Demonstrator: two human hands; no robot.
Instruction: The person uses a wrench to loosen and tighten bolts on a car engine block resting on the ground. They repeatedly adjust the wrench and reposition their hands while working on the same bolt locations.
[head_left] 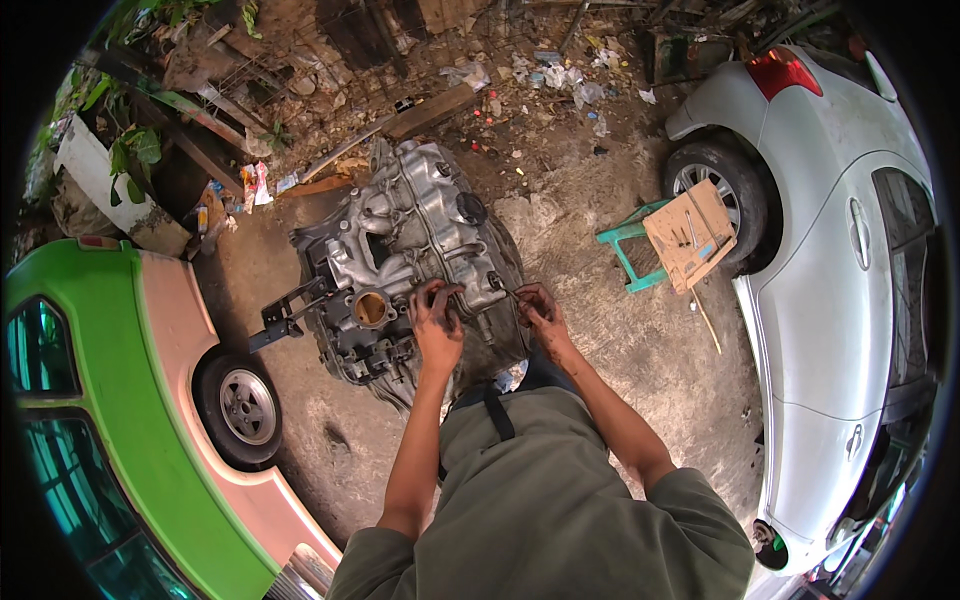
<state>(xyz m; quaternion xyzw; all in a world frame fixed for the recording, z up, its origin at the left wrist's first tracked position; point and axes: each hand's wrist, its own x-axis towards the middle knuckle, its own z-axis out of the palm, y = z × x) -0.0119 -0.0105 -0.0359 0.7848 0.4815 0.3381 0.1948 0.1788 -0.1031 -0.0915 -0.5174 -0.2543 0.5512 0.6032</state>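
A greasy metal car engine (pixel 375 235) rests in front of me, with a long silver valve cover (pixel 440 205) and a branched intake manifold (pixel 360 250). A round brass-coloured opening (pixel 371 308) shows at its near left. My left hand (pixel 436 318), blackened with grease, lies on the engine's near end beside the valve cover, its bent fingers apart. By the near right edge of the engine, my right hand (pixel 542 314) is closed in a pinch. Something thin and dark is at its fingertips, too small to name.
At right, a green stool (pixel 628 248) bears a brown board (pixel 690 232) with small tools, near the wheel of a silver car (pixel 830 250). A green and pink car (pixel 150 350) stands at left. Wooden planks (pixel 430 110) and litter (pixel 575 80) lie beyond the engine.
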